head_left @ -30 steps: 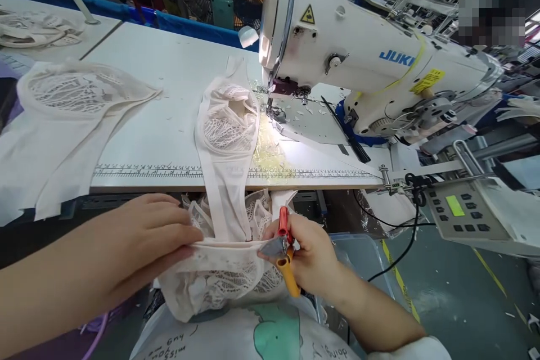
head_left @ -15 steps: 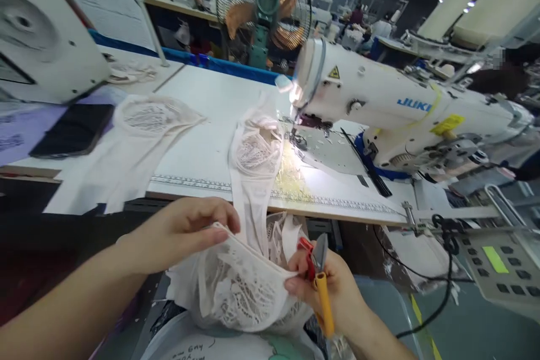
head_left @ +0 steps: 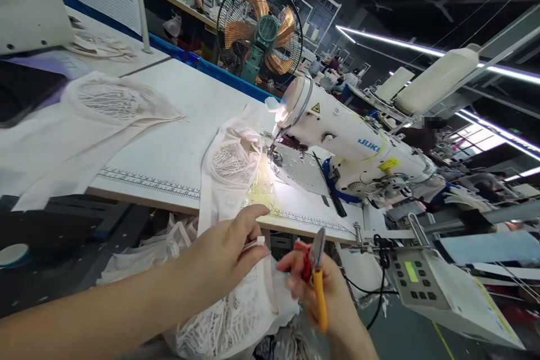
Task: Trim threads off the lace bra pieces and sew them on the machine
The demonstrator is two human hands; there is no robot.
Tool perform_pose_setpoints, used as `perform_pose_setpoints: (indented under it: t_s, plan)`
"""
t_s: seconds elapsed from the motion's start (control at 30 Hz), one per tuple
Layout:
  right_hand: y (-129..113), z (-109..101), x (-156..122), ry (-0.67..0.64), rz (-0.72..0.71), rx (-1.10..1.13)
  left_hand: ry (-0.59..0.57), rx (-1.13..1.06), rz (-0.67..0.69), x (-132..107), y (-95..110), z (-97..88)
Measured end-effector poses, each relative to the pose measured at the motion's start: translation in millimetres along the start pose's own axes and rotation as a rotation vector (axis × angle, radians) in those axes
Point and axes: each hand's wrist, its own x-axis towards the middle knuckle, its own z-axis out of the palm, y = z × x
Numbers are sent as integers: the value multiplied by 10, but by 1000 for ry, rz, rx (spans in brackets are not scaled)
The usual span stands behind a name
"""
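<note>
**Both hands on the lace, low in the frame**

At the lower centre I see the left hand [head_left: 219,259] pinching the banded edge of a cream lace garment piece [head_left: 236,318]. Thumb and fingers are closed on the fabric, with the forefinger stretched out toward the table. The lace bunches below the hand, and a strip of it climbs over the edge of the white worktable [head_left: 169,118] to the needle of the white JUKI sewing machine [head_left: 358,149] at centre right.

Just right of it, the right hand [head_left: 327,292] is curled around the red-and-yellow-handled thread snips [head_left: 315,270], blades pointing up. They look closed, though blur leaves me unsure. The snips sit just beside the lace — I cannot tell whether they touch.

A second cream lace cup piece [head_left: 113,104] lies at the upper left of the table, well apart — and a copper-bladed fan [head_left: 259,31] stands at the upper centre.
</note>
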Motion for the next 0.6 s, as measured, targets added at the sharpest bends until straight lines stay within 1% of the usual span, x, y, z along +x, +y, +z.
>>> perform_pose_setpoints:
  t_s: [0.1,0.17,0.23,0.3,0.4,0.47,0.53,0.6]
  plan:
    - [-181,33,164,18,-172,3,22,61,76,18,18,98]
    - [-245,88,264,-12,-221,24,21,53,95,51,44,131]
    - [-267,146,337,-51,-219,33,-32,1,68,91,79,133]
    - [-266,188,381,-72,-188,38,-100,-79,3,124,108,115]
    - [-251,209,414,-81,-155,67,-155,-214,-134,154,109,80]
    - [-241,210,431,-83,-176,82,-199,-323,-249,171,80,62]
    - [-228,215,451,-76,-214,94,-289,-467,-358,191,42,46]
    - [-213,225,477,-82,-236,105,-366,-592,-427,212,13,33]
